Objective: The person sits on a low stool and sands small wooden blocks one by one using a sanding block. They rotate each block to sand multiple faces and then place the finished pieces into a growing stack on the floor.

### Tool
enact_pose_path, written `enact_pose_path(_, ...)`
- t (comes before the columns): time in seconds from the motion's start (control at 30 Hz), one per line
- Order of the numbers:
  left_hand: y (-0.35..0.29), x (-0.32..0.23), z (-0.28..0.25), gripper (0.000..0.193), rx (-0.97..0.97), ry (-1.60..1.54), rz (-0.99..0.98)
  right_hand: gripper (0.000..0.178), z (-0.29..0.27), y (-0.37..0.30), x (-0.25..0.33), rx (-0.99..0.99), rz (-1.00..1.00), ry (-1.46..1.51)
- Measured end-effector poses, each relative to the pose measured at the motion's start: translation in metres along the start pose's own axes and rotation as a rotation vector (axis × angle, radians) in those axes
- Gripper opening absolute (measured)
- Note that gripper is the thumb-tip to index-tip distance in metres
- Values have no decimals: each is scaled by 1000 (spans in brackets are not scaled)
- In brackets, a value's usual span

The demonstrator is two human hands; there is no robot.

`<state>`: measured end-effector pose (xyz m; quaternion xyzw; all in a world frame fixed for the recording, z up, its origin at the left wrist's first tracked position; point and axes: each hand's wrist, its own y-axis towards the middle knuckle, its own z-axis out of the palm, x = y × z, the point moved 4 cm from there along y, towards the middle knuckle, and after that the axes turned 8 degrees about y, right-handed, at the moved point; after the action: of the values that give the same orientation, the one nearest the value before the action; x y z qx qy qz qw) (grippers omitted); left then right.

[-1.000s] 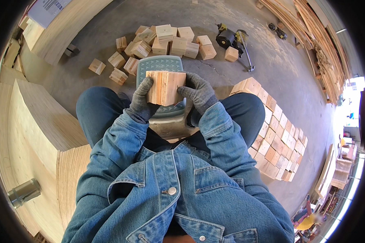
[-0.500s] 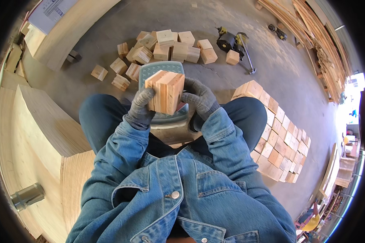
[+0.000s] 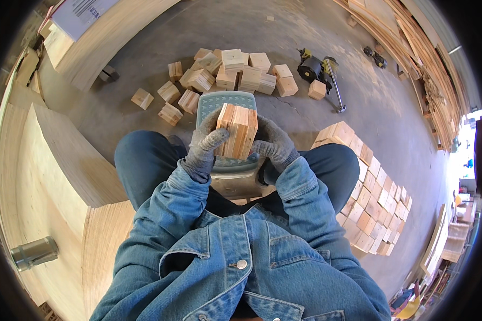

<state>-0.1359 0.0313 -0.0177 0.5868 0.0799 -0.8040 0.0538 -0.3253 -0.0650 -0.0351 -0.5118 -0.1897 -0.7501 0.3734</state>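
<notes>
At the upper left we see a flat white sheet with dark printed lines (image 3: 83, 13) lying on the corner of a pale plywood stack (image 3: 118, 37); its print is too small for us to make out. A metal can (image 3: 35, 252) lies on the plywood panels (image 3: 48, 176) at the left.

We hold a wooden block (image 3: 238, 131) with both gloved hands, above a grey-green plastic stool (image 3: 225, 101) that stands between our knees. The left hand (image 3: 206, 144) grips the block's left side, fingers curled over its face and clamped on the wood. The right hand (image 3: 273, 145) presses the right side — its fingers wrap behind the block, closed on it. The block is tilted, its layered end grain turned up toward us.

Beyond the stool a loose heap of wooden blocks (image 3: 230, 72) lies on the concrete floor (image 3: 369, 101); a neat row of stacked blocks (image 3: 372, 187) runs along our right leg. A black-and-yellow power tool (image 3: 316, 67) lies just past the heap.
</notes>
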Motion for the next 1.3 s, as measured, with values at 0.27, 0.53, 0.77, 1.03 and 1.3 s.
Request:
enact_pose_path(0.27, -1, -5, 3, 105, 8, -30, -32, 103, -2, -1, -13, -31, 58, 110)
enact_pose_path(0.53, -3, 7, 1, 96, 35, -109, -90, 102, 11, -6, -20, -37, 137, 257)
enact_pose_path(0.77, -2, 17, 1, 89, 60, -159, -161, 100, 11, -7, -20, -67, 63, 310)
enact_pose_path(1.03, 9, 23, -7, 74, -95, -76, 25, 82, -5, -5, -20, -80, 20, 471)
enact_pose_path(1.3, 9, 33, -21, 51, -203, 0, -117, 56, -9, -5, -25, -272, 97, 277)
